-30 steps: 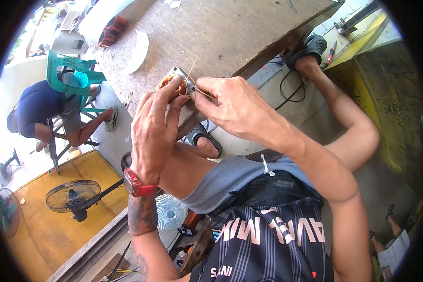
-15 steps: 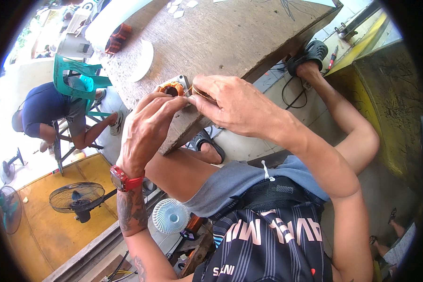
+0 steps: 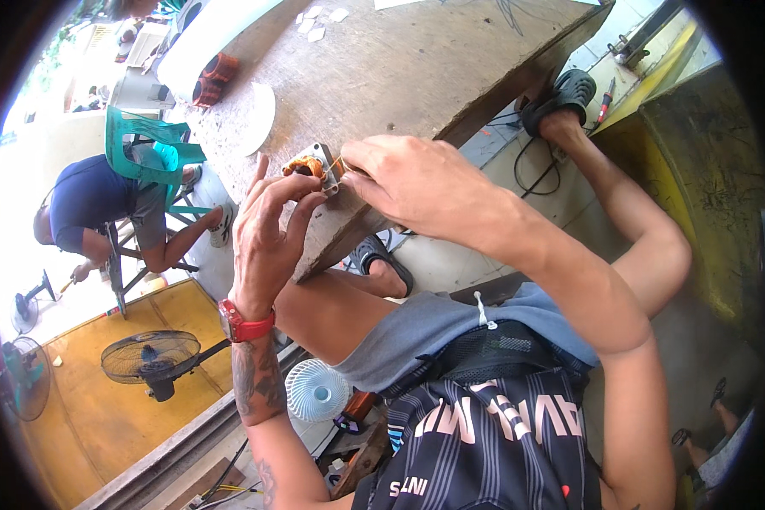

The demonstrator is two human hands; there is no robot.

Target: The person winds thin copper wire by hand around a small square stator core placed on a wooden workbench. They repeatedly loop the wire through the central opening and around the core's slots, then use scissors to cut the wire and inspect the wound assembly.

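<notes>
A small motor stator (image 3: 302,166) with orange copper windings in a pale metal housing sits near the edge of the wooden table (image 3: 399,68). My left hand (image 3: 272,221) has its index fingertip on the stator's lower part, with the thumb and other fingers apart. My right hand (image 3: 408,183) is just right of the stator, thumb and fingers closed on a thin copper wire (image 3: 336,163) that runs from it. The fingertips of my right hand are partly hidden.
Black-and-orange parts (image 3: 212,81), a white curved sheet (image 3: 253,119) and small pale squares lie on the table. A person in dark blue (image 3: 89,204) bends beside a teal chair (image 3: 132,140). Fans (image 3: 149,357) stand at lower left; cables and a yellow metal surface (image 3: 680,187) are at right.
My left hand has loosened from around the stator, its fingers spreading more. My right hand has shifted slightly. The person in dark blue has moved an arm outward.
</notes>
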